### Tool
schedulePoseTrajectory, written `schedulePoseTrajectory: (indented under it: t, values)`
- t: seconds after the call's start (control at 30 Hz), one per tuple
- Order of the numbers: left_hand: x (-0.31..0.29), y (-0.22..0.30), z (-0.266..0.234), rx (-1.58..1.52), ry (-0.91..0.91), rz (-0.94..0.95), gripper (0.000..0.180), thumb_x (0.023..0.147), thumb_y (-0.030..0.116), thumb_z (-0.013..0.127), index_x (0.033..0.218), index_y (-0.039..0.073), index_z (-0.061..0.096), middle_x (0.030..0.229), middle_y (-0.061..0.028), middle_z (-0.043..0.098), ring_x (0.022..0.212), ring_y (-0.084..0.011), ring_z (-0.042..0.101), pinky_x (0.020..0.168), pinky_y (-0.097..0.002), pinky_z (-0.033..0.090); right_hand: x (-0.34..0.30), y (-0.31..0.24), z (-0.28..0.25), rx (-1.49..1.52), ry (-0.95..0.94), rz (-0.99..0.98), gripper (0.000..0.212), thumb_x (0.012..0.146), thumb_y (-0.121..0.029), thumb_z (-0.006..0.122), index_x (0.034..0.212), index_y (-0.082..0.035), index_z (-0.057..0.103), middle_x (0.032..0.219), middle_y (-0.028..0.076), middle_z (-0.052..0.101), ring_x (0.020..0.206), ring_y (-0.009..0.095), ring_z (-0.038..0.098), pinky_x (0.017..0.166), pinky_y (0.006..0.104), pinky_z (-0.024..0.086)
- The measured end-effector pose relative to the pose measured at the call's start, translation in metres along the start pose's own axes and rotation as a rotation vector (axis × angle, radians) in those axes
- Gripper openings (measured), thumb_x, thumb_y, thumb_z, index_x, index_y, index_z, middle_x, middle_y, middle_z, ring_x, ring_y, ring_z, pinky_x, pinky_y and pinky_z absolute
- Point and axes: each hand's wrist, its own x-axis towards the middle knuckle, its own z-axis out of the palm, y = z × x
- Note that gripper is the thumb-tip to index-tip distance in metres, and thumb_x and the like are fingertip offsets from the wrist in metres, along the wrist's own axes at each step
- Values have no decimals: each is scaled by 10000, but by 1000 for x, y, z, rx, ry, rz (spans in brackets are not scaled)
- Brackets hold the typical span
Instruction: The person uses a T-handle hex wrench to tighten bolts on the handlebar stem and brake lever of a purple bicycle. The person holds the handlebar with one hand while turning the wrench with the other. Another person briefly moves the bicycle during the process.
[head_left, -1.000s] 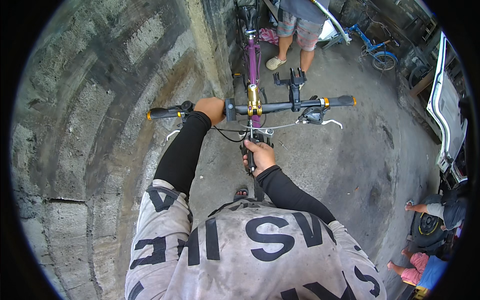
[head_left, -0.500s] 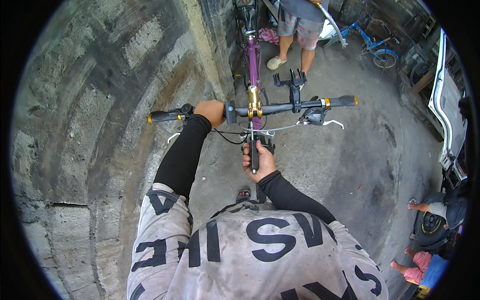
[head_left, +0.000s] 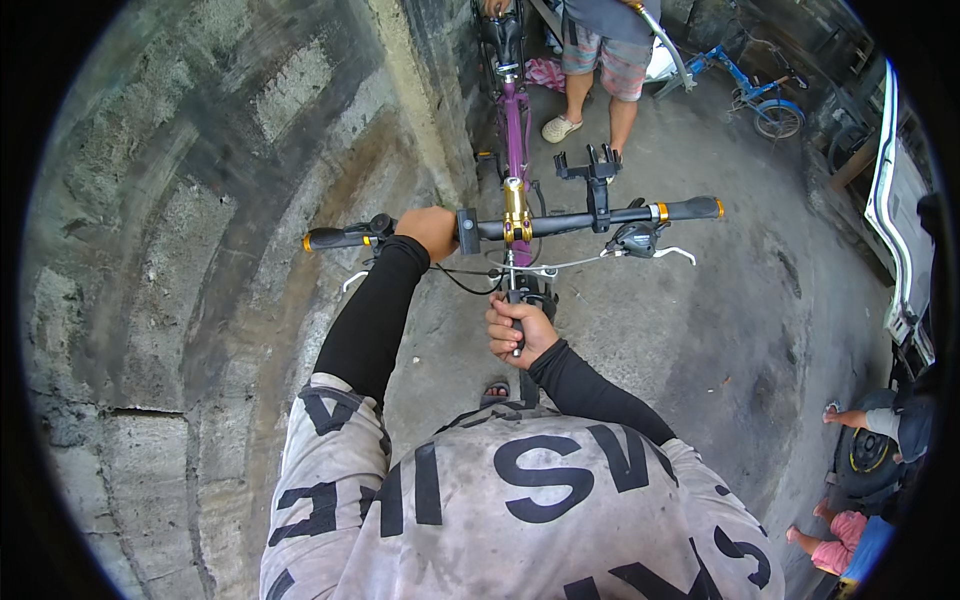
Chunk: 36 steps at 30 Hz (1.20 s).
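Observation:
A purple bicycle (head_left: pixel 517 130) stands in front of me with its black handlebar (head_left: pixel 560 219) crosswise and a gold stem (head_left: pixel 515 208) at the middle. My left hand (head_left: pixel 430 233) is wrapped around the bar, between the left brake lever and a small black block (head_left: pixel 467 231) clamped beside the stem. Just below the stem, my right hand (head_left: pixel 524 332) is closed on a black-handled driver (head_left: pixel 518 325). Its thin metal shaft points up to the front of the stem; whether the tip sits in a bolt is too small to tell. Fingers cover much of the handle.
A black phone holder (head_left: pixel 597 190) rises from the bar's right side. Cables loop before the stem. Beyond stands a person in shorts (head_left: pixel 603 65); another hand (head_left: pixel 495 8) touches the saddle (head_left: pixel 502 40). A rough wall (head_left: pixel 200 250) runs along the left. A blue bicycle (head_left: pixel 740 80) is far right.
The bicycle and both hands sit slightly further right in view. My right hand has turned on the driver, its fingers now curled across the handle. My left hand keeps its hold on the bar.

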Motion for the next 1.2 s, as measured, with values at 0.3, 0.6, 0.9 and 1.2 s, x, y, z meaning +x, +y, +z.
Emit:
schedulePoseTrajectory:
  t: [0.3, 0.6, 0.9, 1.2]
  values:
    - [-1, -1, 0, -6, -14, -4, 168, 705, 215, 634, 758, 57, 656, 752, -171, 650, 731, -357, 636, 654, -454, 512, -4, 8, 46, -505, 749, -224, 257, 907, -340, 586, 846, -101, 515, 690, -12, 494, 535, 111, 464, 485, 259, 426]
    - [3, 0, -3, -17, -11, -3, 170, 691, 213, 644, 756, 56, 653, 756, -170, 650, 731, -358, 635, 655, -456, 511, -6, 5, 1, 181, 104, -72, 334, 938, -454, 468, 987, -126, 510, 651, -8, 438, 490, 95, 373, 444, 241, 304]
    - [0, -1, -3, -18, -35, -5, 166, 691, 210, 643, 756, 58, 652, 751, -166, 649, 726, -354, 636, 647, -451, 511, 2, 9, 33, -573, 728, -359, 265, 929, -309, 548, 1041, -71, 517, 692, 20, 500, 541, 128, 503, 429, 281, 383]
    - [3, 1, -4, -12, -12, 6, 168, 701, 217, 642, 744, 55, 652, 739, -167, 648, 713, -354, 634, 642, -448, 511, 2, 9, -17, 241, -54, -221, 369, 966, -390, 433, 1082, -49, 515, 737, 25, 531, 653, 141, 552, 540, 262, 453]
